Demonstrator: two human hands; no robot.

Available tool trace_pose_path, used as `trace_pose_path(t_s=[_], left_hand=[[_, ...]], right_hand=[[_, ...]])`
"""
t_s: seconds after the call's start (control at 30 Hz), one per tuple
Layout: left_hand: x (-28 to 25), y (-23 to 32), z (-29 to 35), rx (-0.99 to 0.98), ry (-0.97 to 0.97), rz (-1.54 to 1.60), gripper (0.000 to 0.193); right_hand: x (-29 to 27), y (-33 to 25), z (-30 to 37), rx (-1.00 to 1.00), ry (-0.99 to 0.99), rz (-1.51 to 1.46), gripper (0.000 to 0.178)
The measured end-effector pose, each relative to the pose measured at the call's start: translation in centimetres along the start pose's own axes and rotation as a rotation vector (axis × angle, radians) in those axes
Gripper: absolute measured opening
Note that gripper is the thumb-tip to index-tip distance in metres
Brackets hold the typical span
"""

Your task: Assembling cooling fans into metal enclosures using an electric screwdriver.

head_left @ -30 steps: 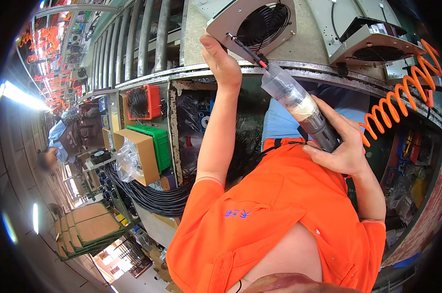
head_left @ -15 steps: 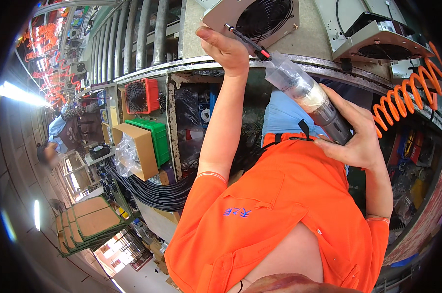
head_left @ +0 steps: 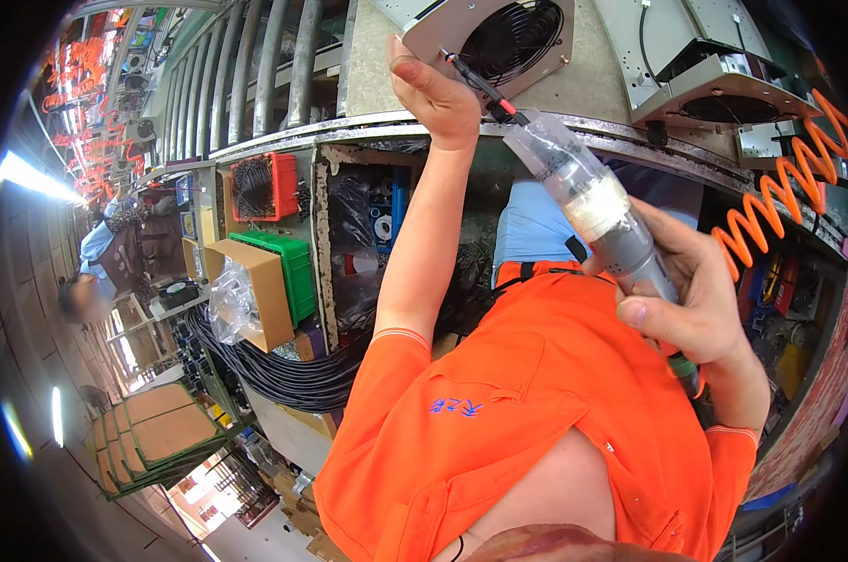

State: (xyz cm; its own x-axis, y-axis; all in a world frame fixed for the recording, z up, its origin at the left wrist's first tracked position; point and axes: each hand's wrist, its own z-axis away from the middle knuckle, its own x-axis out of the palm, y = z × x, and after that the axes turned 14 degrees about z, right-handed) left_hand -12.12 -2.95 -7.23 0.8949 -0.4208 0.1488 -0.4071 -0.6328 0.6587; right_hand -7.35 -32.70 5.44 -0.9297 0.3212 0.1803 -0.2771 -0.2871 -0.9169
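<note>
In my right hand is a grey power screwdriver, its front wrapped in a clear plastic sleeve. The long bit with a red-and-black collar slants up and left. Its tip meets a light metal panel beside a round black fan; whether a screw sits there is too small to tell. My left hand grips the panel's near left corner, thumb showing and fingertips partly hidden behind the metal. A green fitting shows at the screwdriver's rear, below my right wrist.
A second fan panel stands on the bench to the right, near an orange coiled hose. Metal rollers run at the left. Below are a red crate, a green crate, a cardboard box and coiled black cable.
My right hand has come lower, toward my body, and the screwdriver's rear end has swung down, baring the green fitting. The bit's tip remains at the panel. My left hand keeps its place.
</note>
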Motion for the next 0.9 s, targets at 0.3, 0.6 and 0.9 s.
trace_pose_path(t_s=[0.3,0.6,0.9], left_hand=[[0.4,-0.3,-0.4,0.024,0.022,0.001,0.067],[-0.1,-0.9,-0.4,0.037,0.018,0.036,0.067],[0.5,-0.5,-0.2,-0.161,0.101,0.243,0.07]], right_hand=[[2.8,1.8,-0.1,-0.249,0.199,0.4,0.082],[4.7,0.6,0.4,-0.153,0.236,0.305,0.082],[4.8,0.3,0.5,-0.206,0.286,0.457,0.08]])
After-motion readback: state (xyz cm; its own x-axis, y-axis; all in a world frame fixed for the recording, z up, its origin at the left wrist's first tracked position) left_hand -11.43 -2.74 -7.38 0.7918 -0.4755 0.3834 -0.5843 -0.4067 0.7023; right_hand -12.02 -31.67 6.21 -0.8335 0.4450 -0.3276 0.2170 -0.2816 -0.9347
